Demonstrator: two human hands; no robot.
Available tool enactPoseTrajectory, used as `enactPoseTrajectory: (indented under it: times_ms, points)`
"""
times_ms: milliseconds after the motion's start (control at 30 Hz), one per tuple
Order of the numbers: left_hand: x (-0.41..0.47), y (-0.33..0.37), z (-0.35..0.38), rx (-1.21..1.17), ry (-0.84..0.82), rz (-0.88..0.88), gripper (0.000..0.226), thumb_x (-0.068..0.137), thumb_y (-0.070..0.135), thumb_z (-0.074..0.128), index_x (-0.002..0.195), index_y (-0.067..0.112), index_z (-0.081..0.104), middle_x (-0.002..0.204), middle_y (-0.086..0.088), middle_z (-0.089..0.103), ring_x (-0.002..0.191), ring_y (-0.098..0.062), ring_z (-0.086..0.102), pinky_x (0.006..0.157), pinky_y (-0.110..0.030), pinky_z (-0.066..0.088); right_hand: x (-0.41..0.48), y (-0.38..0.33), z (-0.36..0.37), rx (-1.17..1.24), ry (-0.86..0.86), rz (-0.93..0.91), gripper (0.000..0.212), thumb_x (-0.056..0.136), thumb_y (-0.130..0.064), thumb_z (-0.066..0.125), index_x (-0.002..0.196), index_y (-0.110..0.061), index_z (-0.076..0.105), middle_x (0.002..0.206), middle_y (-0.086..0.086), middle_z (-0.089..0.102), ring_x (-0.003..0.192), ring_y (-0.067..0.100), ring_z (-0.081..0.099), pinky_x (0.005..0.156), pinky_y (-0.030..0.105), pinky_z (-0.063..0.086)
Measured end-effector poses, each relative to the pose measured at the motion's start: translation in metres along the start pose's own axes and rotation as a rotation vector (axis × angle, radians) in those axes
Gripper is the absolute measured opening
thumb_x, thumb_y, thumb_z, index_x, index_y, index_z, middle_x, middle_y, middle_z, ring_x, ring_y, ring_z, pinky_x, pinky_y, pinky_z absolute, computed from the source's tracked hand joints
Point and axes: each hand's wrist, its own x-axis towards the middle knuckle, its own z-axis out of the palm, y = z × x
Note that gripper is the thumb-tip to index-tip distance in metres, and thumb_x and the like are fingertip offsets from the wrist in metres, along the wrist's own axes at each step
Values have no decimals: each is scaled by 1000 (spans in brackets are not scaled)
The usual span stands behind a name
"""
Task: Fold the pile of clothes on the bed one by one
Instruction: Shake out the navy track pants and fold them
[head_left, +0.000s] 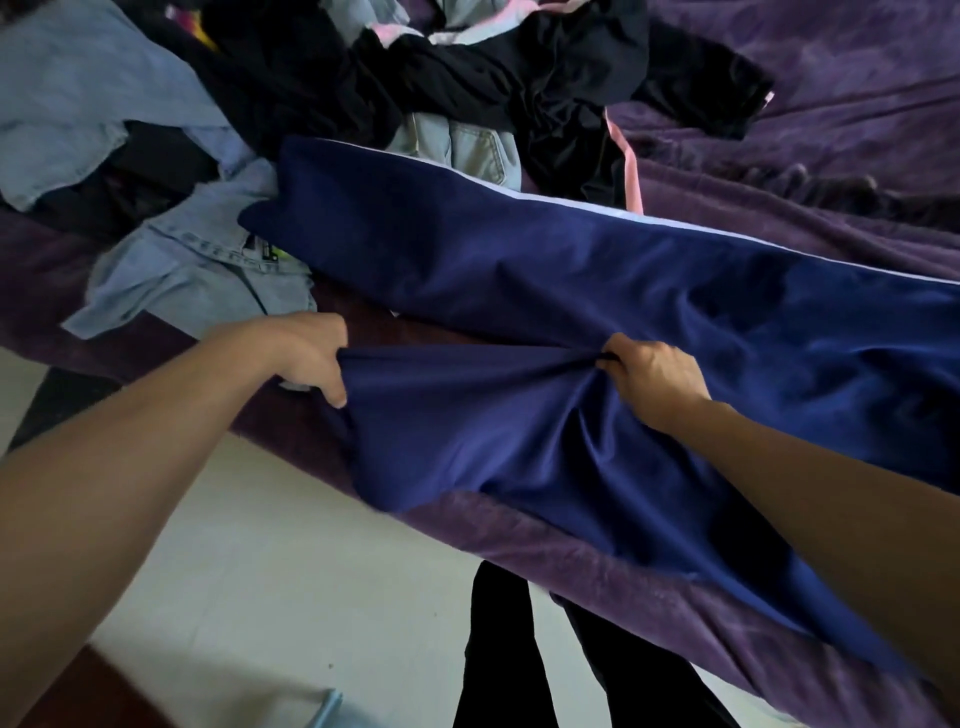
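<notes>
The bed with its dark purple plush cover (831, 130) fills the space beyond and to the right of both hands, and its near edge runs beneath them. Across it lies the long navy blue smooth-fabric garment with a thin white stripe along its far edge (519, 270). It stretches from beyond the left hand out past the right hand to the right side of the view, and a lower part of it hangs over the bed edge beneath the right forearm. Beyond the hands, on the far side of the navy garment, sits the jumbled pile of clothes (467, 78). It has black pieces on top, a pale blue shirt (67, 104) far out past the left hand, a light blue denim shirt (197, 270) just beyond the left hand, and a black piece with a pink stripe (628, 171) beyond the right hand. Below the left forearm is the pale tiled floor (260, 571), and between the two forearms the person's legs in black trousers (498, 649) stand against the bed. The left hand (306, 358) has its fingers curled round a bunched edge of the navy garment, thumb pointing down. The right hand (654, 379) pinches a gathered fold of the same garment, and the cloth is pulled into taut creases between the two hands.
</notes>
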Motion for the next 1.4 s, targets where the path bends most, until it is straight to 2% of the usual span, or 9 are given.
enactPoseTrajectory:
  times_ms: [167,300,433,500,600,933,1133,1233,1400]
  points:
    - [12,-67,-23,-235,175,-146,19,69,22,77,72,8,64,79,-13,65,68,-25,61,55,-28,45,14,-10,0,7,4,123,21,98,-31,45,108,-16,56,97,13,67,84,37,59,64,35,35]
    - [44,-111,-20,-301,183,-258,19,74,8,74,90,2,64,88,-20,65,71,-32,63,58,-33,51,23,-39,11,17,6,91,32,96,-25,48,127,-18,51,120,8,59,110,32,52,77,40,44]
    - [75,-126,-8,-105,362,-395,33,75,8,68,105,3,57,107,-23,62,86,-36,63,68,-38,52,20,-56,29,-37,17,119,47,93,-26,54,138,-22,44,132,4,48,122,27,41,75,40,47]
    - [84,-115,-1,22,570,-363,46,73,9,71,115,4,53,114,-25,55,103,-43,55,81,-47,47,10,-55,38,-40,29,133,46,91,-25,56,136,-21,46,133,2,48,121,27,42,72,39,48]
    - [86,-68,12,75,731,-98,39,70,10,71,106,7,56,107,-23,57,99,-42,56,79,-48,47,-19,-43,46,-47,30,198,45,89,-21,58,133,-20,50,131,3,50,119,27,44,70,39,49]
    - [13,172,150,137,258,600,17,84,22,56,102,21,56,109,-2,59,105,-27,58,81,-38,45,-174,65,33,-137,-131,594,46,83,-25,60,129,-23,55,129,2,52,124,23,44,84,38,49]
    - [21,223,200,376,300,497,59,80,28,65,132,22,36,129,-5,40,119,-30,43,91,-44,37,-253,151,37,-371,-446,624,100,77,-44,69,153,-24,7,161,1,5,148,23,8,111,44,26]
    - [34,232,206,457,393,413,51,86,17,56,133,20,37,129,-5,41,116,-27,46,88,-41,41,-278,189,48,-474,-389,620,86,88,-37,53,154,-19,1,162,4,2,148,25,5,113,50,20]
    - [44,240,201,467,452,344,25,88,4,45,106,16,58,105,-3,58,95,-24,61,72,-36,47,-303,231,53,-505,-175,585,64,88,-16,14,151,-10,23,159,8,22,145,27,20,109,53,13]
